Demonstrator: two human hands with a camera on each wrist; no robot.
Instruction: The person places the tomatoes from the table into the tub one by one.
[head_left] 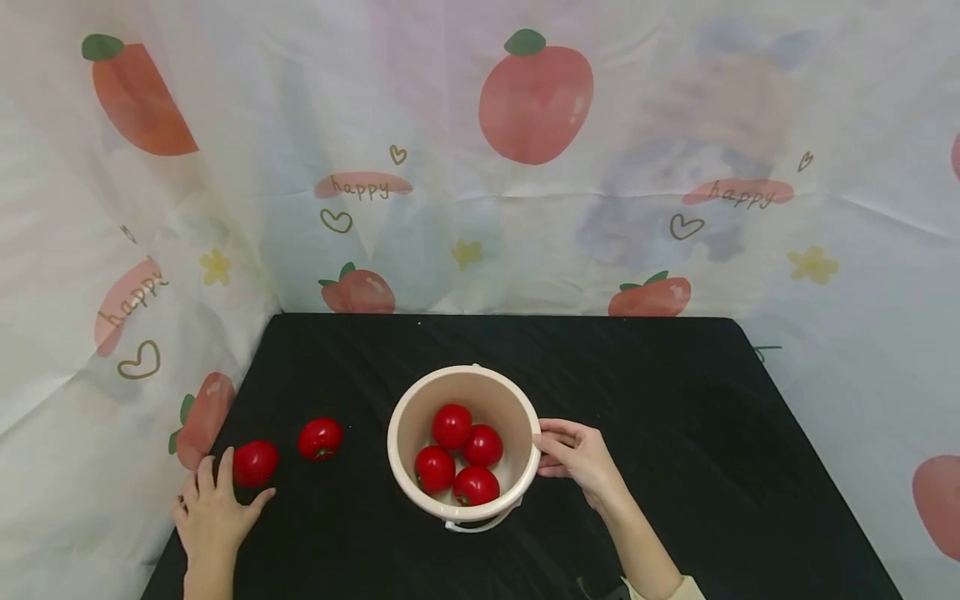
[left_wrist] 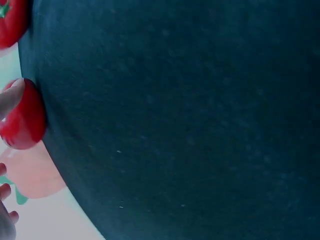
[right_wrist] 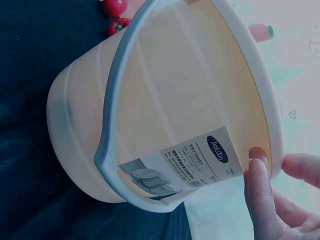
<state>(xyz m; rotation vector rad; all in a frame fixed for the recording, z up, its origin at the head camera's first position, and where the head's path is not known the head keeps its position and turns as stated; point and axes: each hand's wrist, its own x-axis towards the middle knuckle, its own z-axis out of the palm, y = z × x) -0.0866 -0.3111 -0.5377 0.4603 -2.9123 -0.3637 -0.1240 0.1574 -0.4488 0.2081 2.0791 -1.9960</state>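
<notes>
A cream bucket [head_left: 401, 454] stands upright mid-table with several red tomatoes [head_left: 452, 427] inside. My right hand [head_left: 573, 457] pinches its rim on the right side; in the right wrist view the thumb [right_wrist: 261, 192] lies along the outer wall beside a printed label [right_wrist: 187, 162]. Over at the left, my left hand [head_left: 213, 510] has its fingers spread around the near side of a tomato [head_left: 255, 463], thumb apart from the fingers. The left wrist view catches a fingertip at that tomato [left_wrist: 29, 117]. A second loose tomato [head_left: 320, 438] lies a little to its right.
The black-covered table [head_left: 660, 392] reaches back to a printed fabric curtain [head_left: 450, 108] that hangs behind and along both sides. The bucket's handle [head_left: 487, 525] hangs down on its near side. The left hand is close to the table's left edge.
</notes>
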